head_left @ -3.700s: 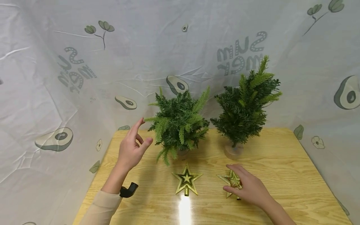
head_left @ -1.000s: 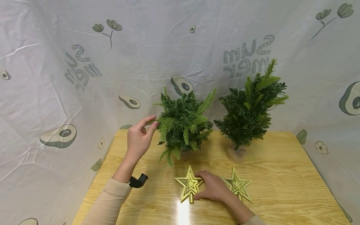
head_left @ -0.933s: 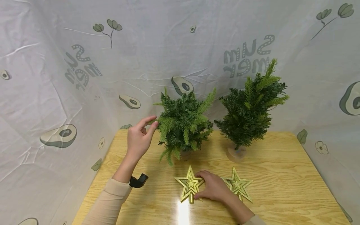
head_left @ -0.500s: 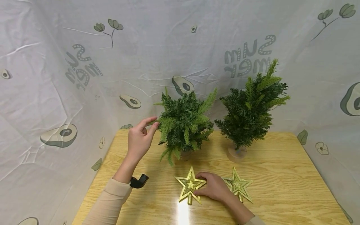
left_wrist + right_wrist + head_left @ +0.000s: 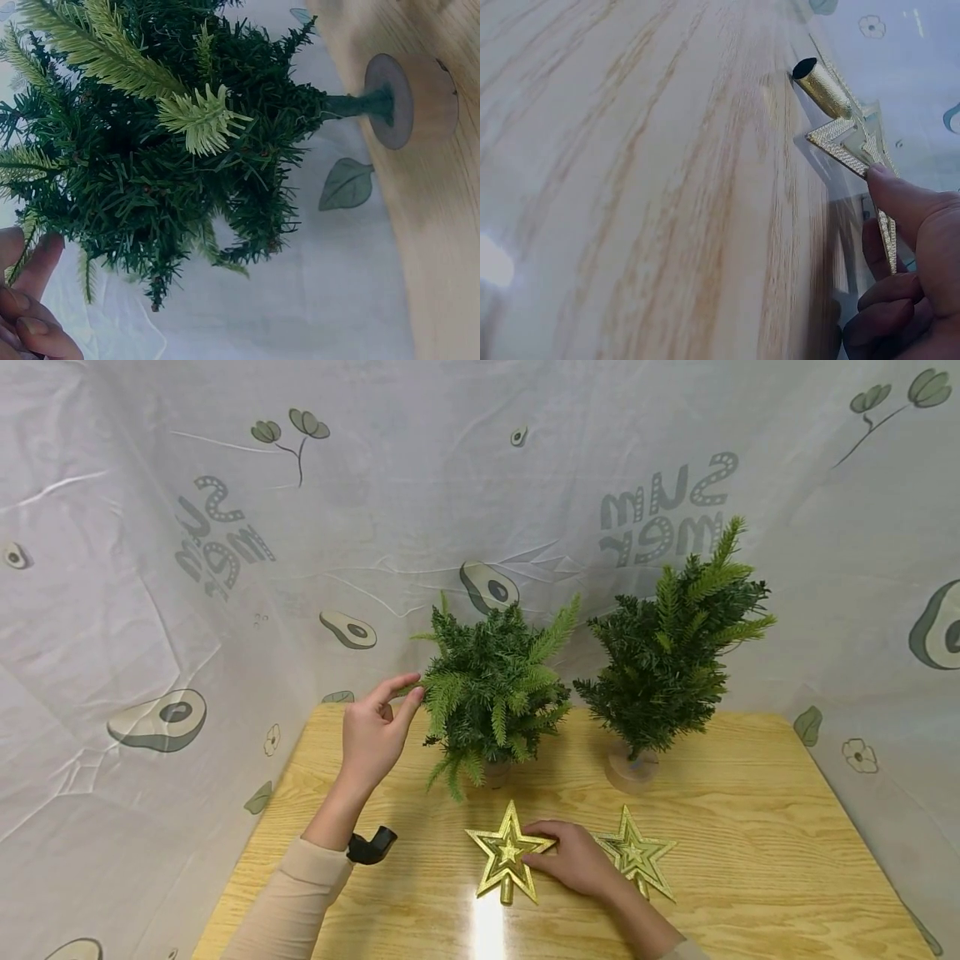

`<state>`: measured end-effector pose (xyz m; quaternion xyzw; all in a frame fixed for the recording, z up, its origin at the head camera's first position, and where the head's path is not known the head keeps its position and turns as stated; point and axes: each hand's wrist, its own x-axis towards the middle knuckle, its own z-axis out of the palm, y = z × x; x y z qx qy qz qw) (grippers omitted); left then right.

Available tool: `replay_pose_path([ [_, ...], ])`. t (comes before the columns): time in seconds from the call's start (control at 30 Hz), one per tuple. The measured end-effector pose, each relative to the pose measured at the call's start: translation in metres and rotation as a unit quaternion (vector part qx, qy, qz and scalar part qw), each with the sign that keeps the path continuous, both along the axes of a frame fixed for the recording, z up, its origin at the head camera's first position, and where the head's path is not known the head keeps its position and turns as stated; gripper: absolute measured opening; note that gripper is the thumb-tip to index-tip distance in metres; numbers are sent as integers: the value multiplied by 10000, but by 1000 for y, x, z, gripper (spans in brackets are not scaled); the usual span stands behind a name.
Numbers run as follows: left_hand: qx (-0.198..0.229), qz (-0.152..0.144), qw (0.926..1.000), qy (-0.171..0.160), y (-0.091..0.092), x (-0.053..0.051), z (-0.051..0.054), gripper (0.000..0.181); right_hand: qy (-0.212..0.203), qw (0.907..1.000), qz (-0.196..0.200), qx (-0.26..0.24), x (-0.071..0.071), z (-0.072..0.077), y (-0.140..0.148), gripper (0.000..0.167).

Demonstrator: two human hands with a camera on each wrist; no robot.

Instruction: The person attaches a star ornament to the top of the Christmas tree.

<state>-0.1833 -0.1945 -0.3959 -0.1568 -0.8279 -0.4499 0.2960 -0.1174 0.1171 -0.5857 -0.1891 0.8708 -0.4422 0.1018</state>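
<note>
- The right hand [image 5: 573,860] grips the near-left gold star [image 5: 508,853] by its right tip, thumb on the face and fingers behind.
- From that grip the star reaches toward the table's left edge; its long axis runs roughly between the far and near sides, top tip toward the left tree [image 5: 495,702], socket [image 5: 507,890] away from it.
- It is just in front of that tree, well in from the table's [image 5: 765,802] far edge; whether it touches the wood I cannot tell.
- The left hand [image 5: 373,727], well apart from the star, pinches a light-green sprig [image 5: 27,244] of the left tree, near the far-left corner.
- The star looks glittery, with nested outlines and a smooth, hollow, dark-mouthed socket.
- A matching second star [image 5: 636,853] lies to its right, partly behind the right hand.
</note>
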Motion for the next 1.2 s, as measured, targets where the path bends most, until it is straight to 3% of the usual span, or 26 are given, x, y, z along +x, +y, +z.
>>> replay_pose_path([
  [0.33,6,20,10000,70,0,-1,-2,26,-593,9952,-269,-737,-1,4,2,33],
  [0.93,3,63,9998,167,1,0,-4,25,-813,9848,-1028,-1142,3,23,5,28],
  [1.2,25,39,9997,248,1,-1,-6,24,-577,9831,-1264,-1192,4,29,9,25],
])
